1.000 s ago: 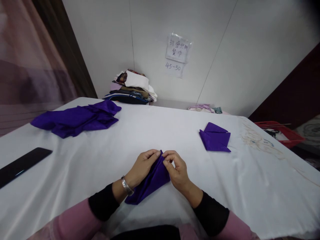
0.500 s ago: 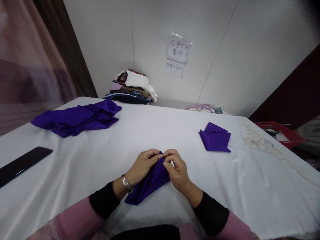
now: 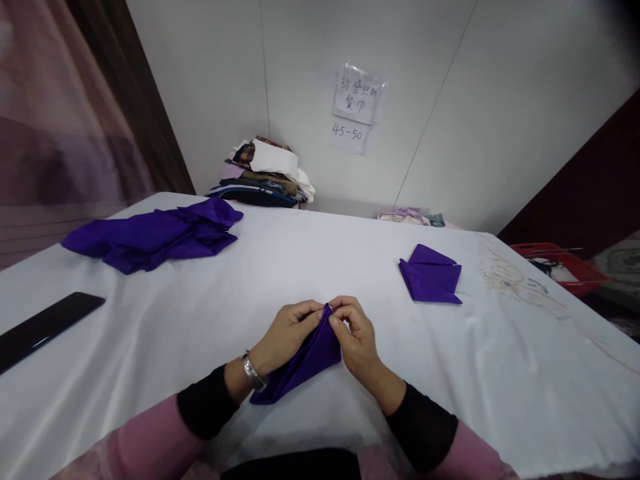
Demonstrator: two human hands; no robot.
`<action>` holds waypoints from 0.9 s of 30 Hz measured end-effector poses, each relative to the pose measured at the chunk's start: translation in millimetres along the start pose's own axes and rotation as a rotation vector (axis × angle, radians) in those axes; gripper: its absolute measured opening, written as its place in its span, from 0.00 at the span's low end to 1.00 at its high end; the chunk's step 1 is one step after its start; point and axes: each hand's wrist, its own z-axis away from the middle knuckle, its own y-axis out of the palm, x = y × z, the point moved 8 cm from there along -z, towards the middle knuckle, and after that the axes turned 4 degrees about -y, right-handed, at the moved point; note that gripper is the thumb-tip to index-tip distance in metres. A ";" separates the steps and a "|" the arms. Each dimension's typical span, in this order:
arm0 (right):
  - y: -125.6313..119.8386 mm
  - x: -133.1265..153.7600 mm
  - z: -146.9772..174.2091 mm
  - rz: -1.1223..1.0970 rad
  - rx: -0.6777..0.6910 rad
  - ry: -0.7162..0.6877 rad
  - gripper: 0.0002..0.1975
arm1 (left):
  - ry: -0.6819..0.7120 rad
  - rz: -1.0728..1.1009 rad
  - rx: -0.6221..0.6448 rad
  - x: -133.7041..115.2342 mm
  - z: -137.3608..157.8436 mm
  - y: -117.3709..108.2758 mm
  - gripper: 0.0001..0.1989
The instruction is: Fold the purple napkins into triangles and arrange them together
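Observation:
A purple cloth napkin point(image 3: 310, 367), folded into a slanted, layered shape, lies in front of me on the white-covered table. My left hand point(image 3: 287, 337) pinches its upper tip from the left, thumb against fingers, a silver bracelet on the wrist. From the right, my right hand point(image 3: 355, 337) pinches the same tip with thumb and forefinger. The fingertips of both hands nearly meet at the peak. Part of the napkin is hidden beneath the left hand.
A folded purple napkin point(image 3: 433, 275) lies to the right, and a heap of loose purple cloth point(image 3: 155, 233) at the far left. A black phone-like slab point(image 3: 50, 327) rests at left. Clothes point(image 3: 270, 173) are stacked by the wall; a red basket point(image 3: 575, 270) stands beyond the right edge.
My fingers have shifted slightly at the napkin's tip, which now shows as a narrower point between them. The napkin's near edge has risen a little. Everything else stays in place.

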 end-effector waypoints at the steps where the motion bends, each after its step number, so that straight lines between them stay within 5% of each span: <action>1: -0.4 -0.5 0.3 0.002 -0.006 0.001 0.05 | 0.004 -0.009 -0.005 -0.6 0.3 -0.2 0.14; 18: 0.4 -7.0 2.5 -0.023 -0.032 0.029 0.06 | 0.043 0.008 -0.039 -1.9 2.6 0.9 0.11; 27: 7.2 -27.6 3.2 -0.199 -0.003 0.217 0.08 | 0.031 -0.051 -0.113 -4.2 -4.9 -7.8 0.14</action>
